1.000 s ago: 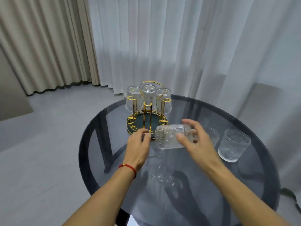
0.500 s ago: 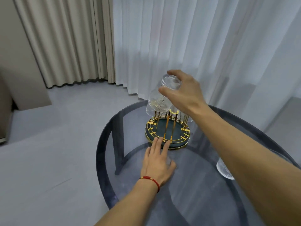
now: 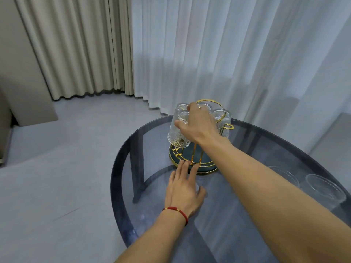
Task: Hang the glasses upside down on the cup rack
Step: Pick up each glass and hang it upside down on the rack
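Observation:
The gold wire cup rack [image 3: 197, 165] with a dark green base stands on the round smoked-glass table [image 3: 121, 168]. My right hand [image 3: 199, 124] grips the base of an upside-down textured glass [image 3: 175, 133] at the rack's front left, mouth down over a peg. Other inverted glasses hang behind it, one at the right [image 3: 222, 116]. My left hand [image 3: 183, 188] lies flat on the table, fingertips touching the rack's rim. Two more glasses stand upright at the right, one [image 3: 322, 190] nearer the edge and one [image 3: 284, 176] partly behind my forearm.
White sheer curtains [image 3: 228, 54] hang close behind the table, beige drapes [image 3: 79, 46] to the left. Grey floor lies to the left of the table. My right forearm crosses the table's middle.
My right hand has turned the glass mouth-down and lowered it onto the rack's front left. My left hand stays flat against the rack's base.

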